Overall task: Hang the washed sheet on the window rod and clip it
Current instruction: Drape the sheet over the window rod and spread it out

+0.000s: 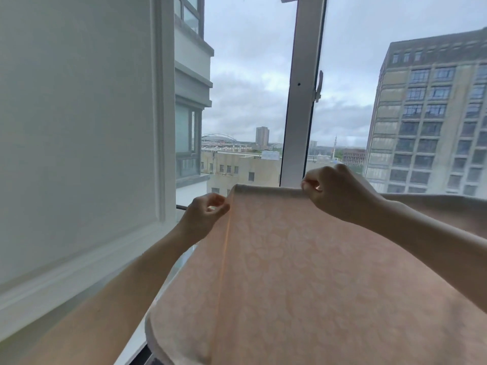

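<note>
A pale peach sheet (pixel 295 272) with a faint flower pattern is draped across the open window, its fold running level in front of me. My left hand (pixel 205 212) pinches the sheet's left edge near the top corner. My right hand (pixel 334 193) grips the top fold further right, fingers curled over it. A short dark end of the window rod (pixel 182 207) shows just left of my left hand; the sheet hides the rest. No clip is visible.
A white panelled window reveal (pixel 79 154) fills the left. A white window mullion (pixel 303 101) with a handle (pixel 319 85) stands upright behind the sheet. Buildings and grey sky lie outside.
</note>
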